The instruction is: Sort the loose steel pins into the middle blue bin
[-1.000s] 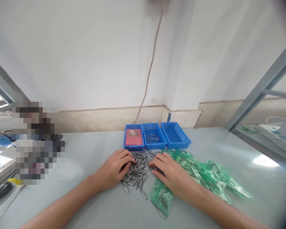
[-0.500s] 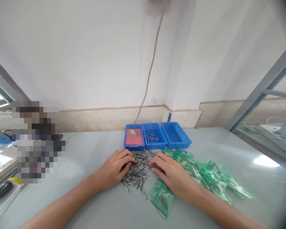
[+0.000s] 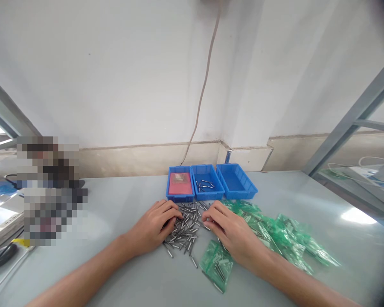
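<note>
A loose pile of short metal pins (image 3: 187,232) lies on the grey table, between my two hands. My left hand (image 3: 156,224) rests at the pile's left side with its fingers curled and the thumb close to the forefinger; what they pinch, if anything, is hidden. On the opposite side, the thumb and fingers of my right hand (image 3: 225,224) are drawn together at the edge of the pins. Whatever is between those fingertips is too small to make out. A small green zip bag (image 3: 216,266) with pins inside lies just below my right hand.
Behind the pile stand three blue trays: one with a red sheet (image 3: 180,184), a middle tray (image 3: 209,197) with several pins, and a right tray (image 3: 240,195). More green bags (image 3: 284,238) spread to the right. A blurred-out area, a cable and a black object are at left.
My right hand has shifted slightly, and its thumb and fingers have come closer together. My left hand stays in the same place.
</note>
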